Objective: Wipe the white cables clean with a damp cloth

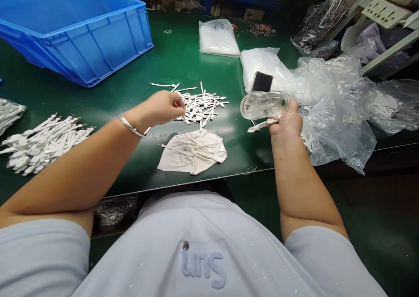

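My left hand is at the left edge of a loose pile of short white cables. Its fingers are curled together, and whatever they may hold is hidden. A clear plastic bottle, tipped on its side, is gripped in my right hand. Under the bottle a small white cloth sticks out from the same fingers. Between my arms a cream cloth lies spread near the table's front edge, with several white cables on it.
A large blue crate stands at the back left of the green table. A second cable heap lies at left. Clear plastic bags, a dark phone and a white packet occupy the right and back.
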Demonstrator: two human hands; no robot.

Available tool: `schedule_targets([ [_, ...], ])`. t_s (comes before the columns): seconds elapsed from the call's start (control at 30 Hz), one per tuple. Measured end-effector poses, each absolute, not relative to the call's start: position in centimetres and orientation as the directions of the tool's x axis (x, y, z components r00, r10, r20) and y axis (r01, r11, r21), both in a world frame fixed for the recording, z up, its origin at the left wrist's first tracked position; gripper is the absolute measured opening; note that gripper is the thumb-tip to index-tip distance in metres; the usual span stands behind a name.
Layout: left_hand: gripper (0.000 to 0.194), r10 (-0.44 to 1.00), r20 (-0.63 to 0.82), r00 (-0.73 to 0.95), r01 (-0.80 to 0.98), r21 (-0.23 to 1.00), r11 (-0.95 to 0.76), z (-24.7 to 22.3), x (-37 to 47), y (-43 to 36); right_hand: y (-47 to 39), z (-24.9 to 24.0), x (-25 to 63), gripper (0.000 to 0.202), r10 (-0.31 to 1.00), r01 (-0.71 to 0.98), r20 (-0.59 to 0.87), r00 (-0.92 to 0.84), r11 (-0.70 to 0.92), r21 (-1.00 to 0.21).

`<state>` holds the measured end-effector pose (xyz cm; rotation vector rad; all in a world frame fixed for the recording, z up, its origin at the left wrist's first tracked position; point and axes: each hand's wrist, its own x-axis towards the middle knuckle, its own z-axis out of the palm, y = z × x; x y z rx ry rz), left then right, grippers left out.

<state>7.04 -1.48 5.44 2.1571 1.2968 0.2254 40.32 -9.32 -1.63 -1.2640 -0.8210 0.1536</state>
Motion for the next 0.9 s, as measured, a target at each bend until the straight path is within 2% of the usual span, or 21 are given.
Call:
schedule_targets([
  [0.07, 0.013, 0.862, -0.114, 0.494, 0.565, 0.796, -0.219, 6.7, 6.5, -2.5, -10.2, -0.8, 39.3, 0.027, 0.412, 0.363, 0.487, 0.770, 0.346, -0.865],
  [0.13, 0.013, 0.845, -0.129, 0.519, 0.378, 0.921, -0.092, 7.0, 6.2, -4.1, -10.9, 0.2, 38.1, 0.030, 0.362, 0.492, 0.582, 0.728, 0.316, -0.811],
  [0.23, 0.019, 0.735, -0.292, 0.612, 0.302, 0.945, 0.124, 5.3, 6.3, -6.6, -11.1, 1.1, 37.0, 0.028, 0.443, 0.771, 0.746, 0.498, 0.167, -0.614],
  [0.33, 0.022, 0.618, -0.444, 0.648, 0.386, 0.892, 0.237, 2.1, 6.3, -8.5, -10.4, 1.1, 37.2, 0.025, 0.564, 0.880, 0.749, 0.348, 0.079, -0.469],
  [0.43, 0.016, 0.601, -0.439, 0.668, 0.466, 0.876, 0.122, 0.0, 5.7, -9.5, -10.4, 1.3, 37.6, 0.027, 0.597, 0.907, 0.740, 0.309, 0.048, -0.418],
  [0.5, 0.014, 0.625, -0.363, 0.691, 0.512, 0.856, -0.069, -0.4, 5.0, -9.7, -11.5, 1.7, 37.1, 0.023, 0.554, 0.915, 0.768, 0.322, 0.027, -0.403],
  [0.6, 0.019, 0.634, -0.208, 0.745, 0.579, 0.673, -0.460, -0.3, 3.9, -9.8, -14.4, 2.0, 34.6, 0.018, 0.507, 0.938, 0.814, 0.284, 0.028, -0.345],
  [0.63, 0.021, 0.616, -0.173, 0.768, 0.585, 0.580, -0.567, -0.2, 3.7, -9.8, -15.6, 1.9, 33.4, 0.018, 0.564, 0.948, 0.798, 0.212, 0.080, -0.308],
  [0.7, 0.024, 0.567, -0.142, 0.811, 0.566, 0.436, -0.700, -0.4, 3.3, -9.7, -17.7, 1.2, 31.0, 0.014, 0.720, 0.925, 0.693, -0.020, 0.277, -0.261],
  [0.77, 0.025, 0.535, -0.109, 0.838, 0.533, 0.376, -0.758, -0.7, 3.1, -9.7, -19.3, 0.2, 28.7, 0.017, 0.852, 0.877, 0.495, -0.167, 0.358, -0.320],
  [0.83, 0.024, 0.530, -0.060, 0.846, 0.511, 0.374, -0.774, -1.2, 3.1, -9.6, -20.2, -0.9, 26.9, 0.024, 0.899, 0.881, 0.370, -0.235, 0.358, -0.310],
  [0.9, 0.021, 0.534, -0.028, 0.845, 0.497, 0.410, -0.765, -1.6, 3.2, -9.6, -20.2, -1.9, 25.5, 0.029, 0.912, 0.901, 0.304, -0.275, 0.355, -0.250],
])
